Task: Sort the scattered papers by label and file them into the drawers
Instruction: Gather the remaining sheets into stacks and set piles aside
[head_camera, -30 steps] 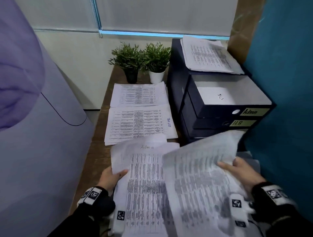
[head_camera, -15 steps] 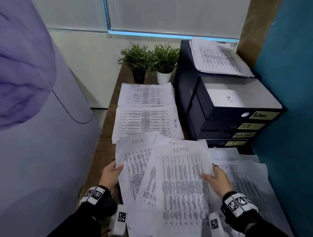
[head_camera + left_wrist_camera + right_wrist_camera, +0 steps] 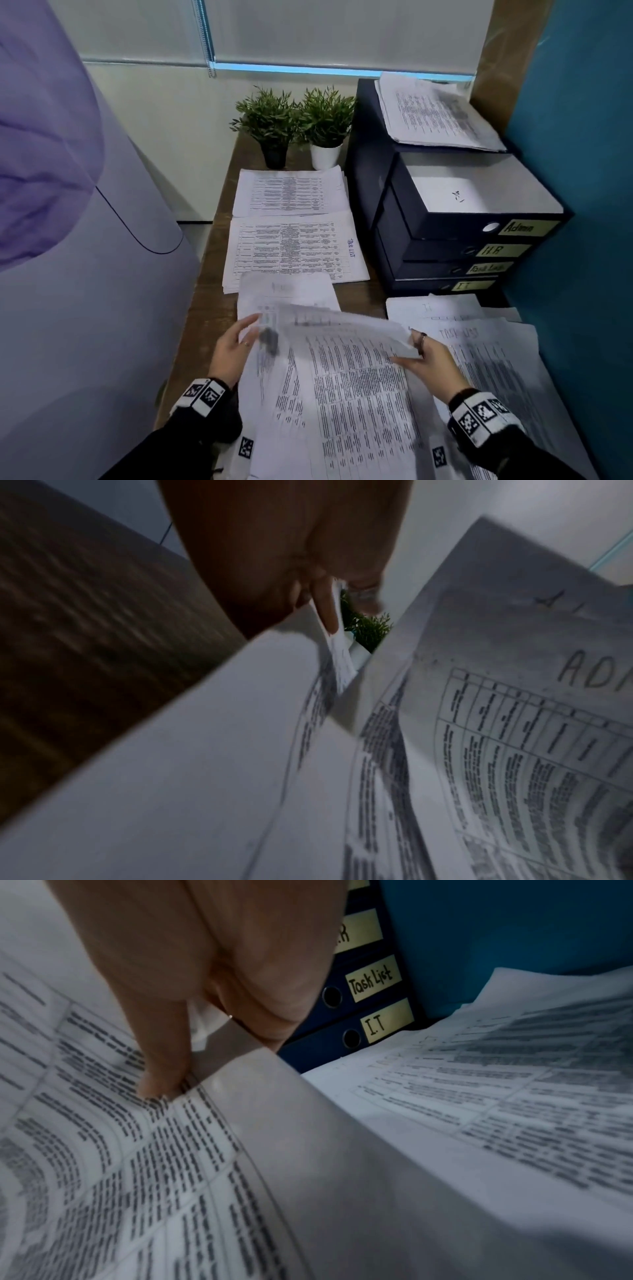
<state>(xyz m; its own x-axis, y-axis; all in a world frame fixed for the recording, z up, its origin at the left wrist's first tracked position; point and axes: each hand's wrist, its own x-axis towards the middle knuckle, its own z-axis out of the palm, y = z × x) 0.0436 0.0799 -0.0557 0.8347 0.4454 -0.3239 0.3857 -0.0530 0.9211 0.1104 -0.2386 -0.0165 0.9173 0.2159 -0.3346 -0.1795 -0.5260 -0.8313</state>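
Note:
A bundle of printed Admin sheets (image 3: pixel 342 383) is raised off the desk in front of me, its far edge curling up. My left hand (image 3: pixel 251 330) pinches the bundle's left edge; the left wrist view shows fingers (image 3: pixel 327 610) clamped on a sheet beside the page headed "ADM" (image 3: pixel 514 723). My right hand (image 3: pixel 416 351) grips the right edge, its thumb (image 3: pixel 161 1074) pressing on the print and its fingers underneath. The dark drawer unit (image 3: pixel 383 192) stands at the right, labelled Admin (image 3: pixel 520 228), H.R, Task List (image 3: pixel 373 978) and I.T. Its Admin drawer is pulled out with a white sheet (image 3: pixel 448 195) inside.
A Task List pile (image 3: pixel 486 363) lies at my right in front of the drawers. Two sorted stacks (image 3: pixel 291 250) lie further back on the wooden desk (image 3: pixel 205 308), behind them two potted plants (image 3: pixel 298 120). More papers (image 3: pixel 435 113) lie on the drawer unit. A teal wall is at the right.
Half a second ago the Admin sheets lay spread flat under my hands. Now both hands have drawn them together and lifted them, so that the far edge curls up.

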